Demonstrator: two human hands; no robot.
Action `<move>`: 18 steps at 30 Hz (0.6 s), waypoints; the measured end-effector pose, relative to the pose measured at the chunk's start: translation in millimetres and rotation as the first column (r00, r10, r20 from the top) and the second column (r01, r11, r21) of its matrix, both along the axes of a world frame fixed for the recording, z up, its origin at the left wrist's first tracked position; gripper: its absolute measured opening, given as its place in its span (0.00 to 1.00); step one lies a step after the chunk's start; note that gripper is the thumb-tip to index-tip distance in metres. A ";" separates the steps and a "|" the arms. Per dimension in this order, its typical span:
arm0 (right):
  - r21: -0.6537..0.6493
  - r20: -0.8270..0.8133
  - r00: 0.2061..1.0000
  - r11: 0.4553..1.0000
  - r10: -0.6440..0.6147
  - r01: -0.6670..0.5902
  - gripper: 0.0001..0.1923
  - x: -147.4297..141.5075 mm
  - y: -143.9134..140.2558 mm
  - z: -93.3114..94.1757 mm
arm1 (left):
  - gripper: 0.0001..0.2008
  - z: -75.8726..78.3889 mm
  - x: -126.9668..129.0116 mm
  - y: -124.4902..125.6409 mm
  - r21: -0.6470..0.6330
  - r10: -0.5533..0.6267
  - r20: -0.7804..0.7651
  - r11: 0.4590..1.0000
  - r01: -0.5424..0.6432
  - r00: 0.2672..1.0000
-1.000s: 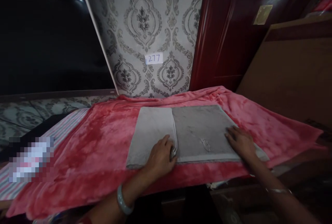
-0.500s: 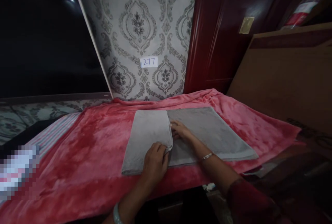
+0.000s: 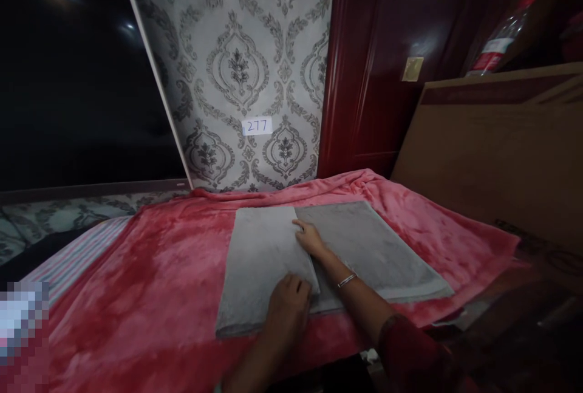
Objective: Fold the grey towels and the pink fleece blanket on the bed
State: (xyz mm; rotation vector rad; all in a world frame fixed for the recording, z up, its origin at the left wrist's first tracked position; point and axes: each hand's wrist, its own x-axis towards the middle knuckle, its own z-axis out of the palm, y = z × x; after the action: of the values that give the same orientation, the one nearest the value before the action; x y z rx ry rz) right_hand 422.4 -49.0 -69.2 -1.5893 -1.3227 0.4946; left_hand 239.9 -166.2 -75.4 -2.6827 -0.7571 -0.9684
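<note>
Towel lies on blanket, wall behind, board right.
</note>
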 end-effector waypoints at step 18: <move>0.039 0.161 0.986 0.999 -0.032 0.026 0.24 5.2 0.5 -5.2 | 0.05 -10.8 -1.8 -7.8 0.011 -0.115 0.044 0.993 0.115 0.992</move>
State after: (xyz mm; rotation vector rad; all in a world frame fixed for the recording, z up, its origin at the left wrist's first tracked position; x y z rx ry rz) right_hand 427.5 -48.5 -74.4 -1.6436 -1.4196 0.3270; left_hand 238.1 -173.9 -86.2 -2.7318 -0.6106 -1.0588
